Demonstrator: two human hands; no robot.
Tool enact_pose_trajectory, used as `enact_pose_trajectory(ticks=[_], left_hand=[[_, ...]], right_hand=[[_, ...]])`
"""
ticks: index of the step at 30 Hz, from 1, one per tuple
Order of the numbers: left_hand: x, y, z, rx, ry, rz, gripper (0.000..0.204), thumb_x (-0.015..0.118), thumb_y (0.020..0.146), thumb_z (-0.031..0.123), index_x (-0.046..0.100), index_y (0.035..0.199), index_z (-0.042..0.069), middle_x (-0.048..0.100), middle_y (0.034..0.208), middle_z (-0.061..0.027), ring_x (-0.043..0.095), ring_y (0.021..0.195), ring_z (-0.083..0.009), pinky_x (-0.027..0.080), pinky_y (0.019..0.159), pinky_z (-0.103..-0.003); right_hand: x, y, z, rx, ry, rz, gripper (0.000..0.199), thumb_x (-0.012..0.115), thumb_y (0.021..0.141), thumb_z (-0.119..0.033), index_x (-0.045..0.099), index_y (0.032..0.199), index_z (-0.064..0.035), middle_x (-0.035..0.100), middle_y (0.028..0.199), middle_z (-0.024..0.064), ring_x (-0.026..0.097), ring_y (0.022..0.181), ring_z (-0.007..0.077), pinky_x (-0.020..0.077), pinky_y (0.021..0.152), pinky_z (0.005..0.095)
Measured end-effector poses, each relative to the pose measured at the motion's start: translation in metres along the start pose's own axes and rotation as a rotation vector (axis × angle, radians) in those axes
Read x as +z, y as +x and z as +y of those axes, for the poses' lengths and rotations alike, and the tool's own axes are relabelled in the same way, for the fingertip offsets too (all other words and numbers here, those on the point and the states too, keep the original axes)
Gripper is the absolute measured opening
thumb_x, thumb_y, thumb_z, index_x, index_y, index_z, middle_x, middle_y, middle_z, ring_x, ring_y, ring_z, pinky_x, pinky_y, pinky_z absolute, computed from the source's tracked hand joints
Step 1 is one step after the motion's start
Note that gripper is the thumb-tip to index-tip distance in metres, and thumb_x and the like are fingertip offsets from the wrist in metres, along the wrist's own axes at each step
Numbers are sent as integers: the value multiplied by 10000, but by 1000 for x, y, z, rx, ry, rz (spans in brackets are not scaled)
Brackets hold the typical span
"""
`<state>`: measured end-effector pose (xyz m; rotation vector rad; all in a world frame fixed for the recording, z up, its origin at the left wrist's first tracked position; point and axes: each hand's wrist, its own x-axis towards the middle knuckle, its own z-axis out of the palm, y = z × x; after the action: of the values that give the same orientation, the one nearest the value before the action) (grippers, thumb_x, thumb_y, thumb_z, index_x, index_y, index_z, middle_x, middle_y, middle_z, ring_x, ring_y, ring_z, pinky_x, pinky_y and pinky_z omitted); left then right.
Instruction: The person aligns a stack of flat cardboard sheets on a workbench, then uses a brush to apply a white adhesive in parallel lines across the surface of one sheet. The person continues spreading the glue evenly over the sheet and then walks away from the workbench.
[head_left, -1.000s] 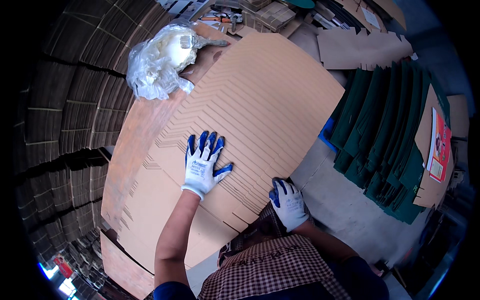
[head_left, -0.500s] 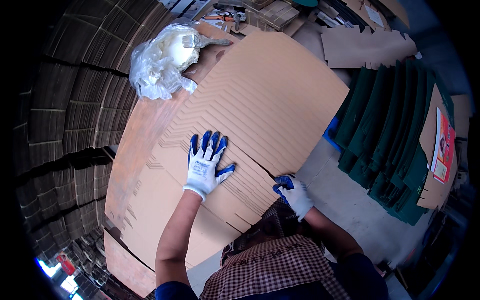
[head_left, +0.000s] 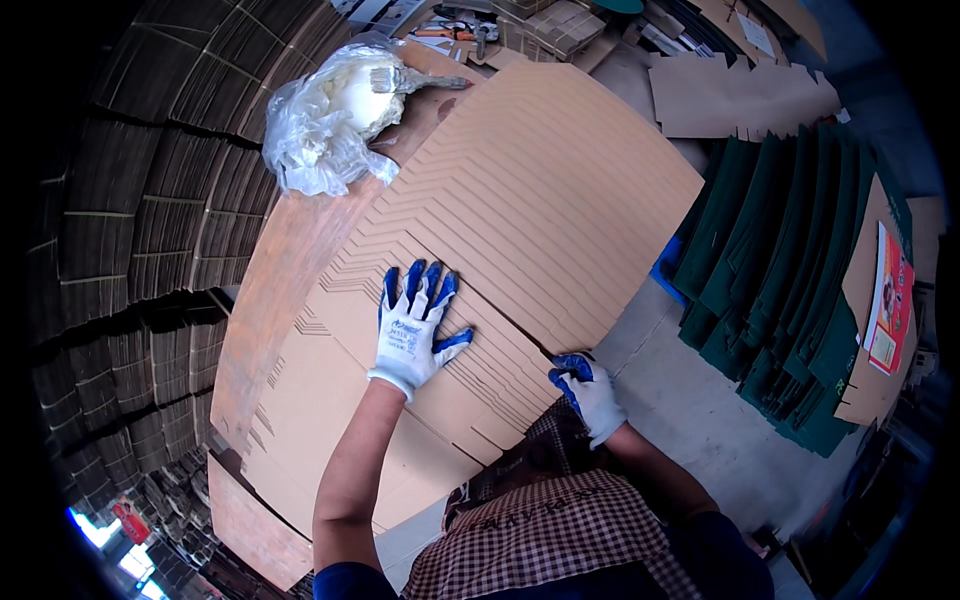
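Note:
Brown cardboard sheets [head_left: 560, 170] lie fanned out in overlapping steps across a wooden table. My left hand [head_left: 415, 325], in a white glove with blue-coated fingers, rests flat on them with its fingers spread. At the right edge of the fan, my right hand [head_left: 588, 392] wears the same kind of glove. Its fingers are curled closed at the edge of a cardboard sheet, where a dark gap runs between two layers. The fingertips are partly hidden from view.
On the wooden tabletop [head_left: 262, 320], a plastic-wrapped tub of pale paste [head_left: 362, 105] has a brush [head_left: 430, 80] lying across it. Tied cardboard stacks [head_left: 150, 180] rise at the left. Dark green sheets [head_left: 770, 270] stand at the right. Pliers [head_left: 480, 42] lie at the back.
The view has shifted very slightly. Both hands stay in nearly the same places on the cardboard, the right one still curled at the sheet's edge.

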<state>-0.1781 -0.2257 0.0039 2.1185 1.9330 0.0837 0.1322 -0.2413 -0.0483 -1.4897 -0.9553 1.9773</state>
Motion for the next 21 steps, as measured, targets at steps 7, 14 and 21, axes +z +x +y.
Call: enact_pose_trajectory(ticks=[7,14,21], left_hand=[[-2,3,3,-5,6,-9,839,683,848,540,404,1529,138,347,1597,-128,260,1498,-342,122,1240,-561],[-1,6,5,-21,7,-12,843,689,842,550,408,1528,150,349,1599,-117,259,1500,-336,128,1238,-557],[4,5,4,-13,-4,19,874,714,807,567,425,1514,142,365,1585,-123,266,1497,-333,133,1236,-561]], right_hand=[[-5,2,8,-51,41,12,148,618,922,65,659,1061,32,660,1013,65,662,885,131,582,850,264],[-1,9,13,15,-92,100,175,688,881,-6,669,1054,-5,679,1042,83,681,903,185,580,834,293],[30,7,-64,-563,-1110,220,303,718,834,-287,657,1086,-131,620,1040,130,614,963,354,514,834,472]])
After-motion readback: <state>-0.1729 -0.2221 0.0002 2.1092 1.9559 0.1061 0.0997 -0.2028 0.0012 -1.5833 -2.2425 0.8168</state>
